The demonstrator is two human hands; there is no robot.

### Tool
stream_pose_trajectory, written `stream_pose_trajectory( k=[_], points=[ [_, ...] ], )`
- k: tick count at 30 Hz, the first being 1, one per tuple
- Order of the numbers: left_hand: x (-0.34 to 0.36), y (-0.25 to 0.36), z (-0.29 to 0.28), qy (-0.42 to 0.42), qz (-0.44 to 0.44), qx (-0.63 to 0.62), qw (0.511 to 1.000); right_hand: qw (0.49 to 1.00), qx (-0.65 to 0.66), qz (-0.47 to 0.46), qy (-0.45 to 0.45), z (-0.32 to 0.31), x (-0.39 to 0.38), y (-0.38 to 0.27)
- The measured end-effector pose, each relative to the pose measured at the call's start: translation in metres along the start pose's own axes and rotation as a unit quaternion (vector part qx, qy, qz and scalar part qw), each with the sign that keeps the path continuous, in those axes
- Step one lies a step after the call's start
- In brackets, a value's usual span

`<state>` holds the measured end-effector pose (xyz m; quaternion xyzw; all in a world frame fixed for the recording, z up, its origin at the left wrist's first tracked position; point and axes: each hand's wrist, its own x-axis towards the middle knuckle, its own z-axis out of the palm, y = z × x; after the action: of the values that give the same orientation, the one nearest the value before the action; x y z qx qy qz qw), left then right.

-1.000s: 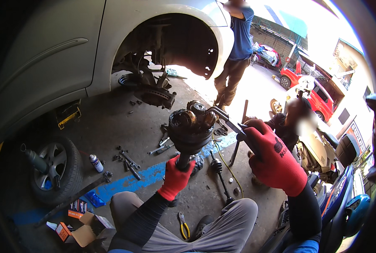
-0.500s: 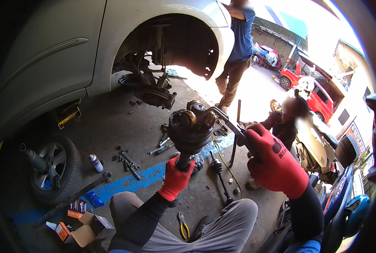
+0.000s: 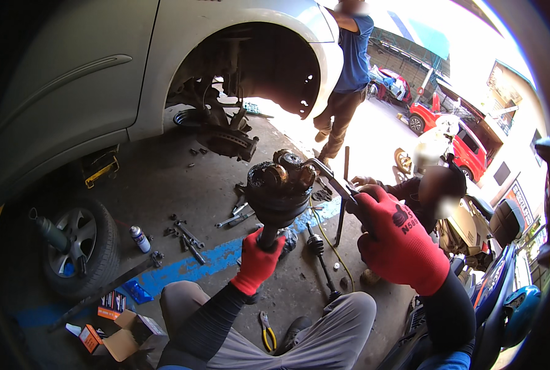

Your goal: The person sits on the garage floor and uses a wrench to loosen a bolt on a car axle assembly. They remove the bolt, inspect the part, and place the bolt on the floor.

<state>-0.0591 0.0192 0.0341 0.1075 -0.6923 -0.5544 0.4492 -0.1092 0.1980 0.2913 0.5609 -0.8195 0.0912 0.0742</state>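
My left hand [image 3: 258, 264], in a red glove, is wrapped around the shaft of a drive axle [image 3: 267, 237] and holds it upright. At the top end of the axle is a black rubber boot [image 3: 279, 209], open upward, with a greasy tripod joint [image 3: 290, 160] and its rollers standing out of it. My right hand [image 3: 404, 237], also red-gloved, is closed on a bent-tipped metal tool [image 3: 335, 180]. The curved tip of this tool reaches to the right side of the joint; whether it touches there I cannot tell.
A car's bare wheel hub with brake disc [image 3: 225, 143] is ahead. At left lie a wheel [image 3: 99, 246], a spray can [image 3: 140, 239], wrenches [image 3: 190, 237] and open boxes [image 3: 124, 345]. Pliers [image 3: 267, 333] and another axle [image 3: 319, 253] lie near my legs. A person [image 3: 432, 191] crouches at right; another [image 3: 352, 61] stands behind.
The crouching person has bent lower. The standing person's feet have shifted. My right hand and the tool have moved only slightly; my left hand keeps its hold on the axle.
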Motion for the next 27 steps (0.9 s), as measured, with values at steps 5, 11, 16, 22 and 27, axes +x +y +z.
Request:
stream_pose_trajectory(
  k=[5,11,16,22,27],
  points=[
    [0.0,0.001,0.0,0.003,0.008,0.001,1.0,0.998,-0.062,0.027,-0.01,-0.001,-0.004,-0.007],
    [-0.002,0.001,0.0,-0.005,-0.019,-0.02,1.0,1.0,0.007,-0.021,-0.018,-0.002,0.0,0.001],
    [-0.002,-0.002,0.0,-0.008,-0.002,0.003,1.0,0.998,-0.043,-0.034,-0.008,0.001,-0.003,0.0],
    [-0.001,-0.005,-0.006,-0.045,-0.044,0.009,0.998,0.999,0.0,-0.016,-0.031,-0.009,-0.002,-0.003],
    [0.002,-0.012,-0.007,-0.059,0.001,0.012,0.998,0.999,0.016,-0.041,-0.025,-0.018,0.002,-0.003]
  ],
)
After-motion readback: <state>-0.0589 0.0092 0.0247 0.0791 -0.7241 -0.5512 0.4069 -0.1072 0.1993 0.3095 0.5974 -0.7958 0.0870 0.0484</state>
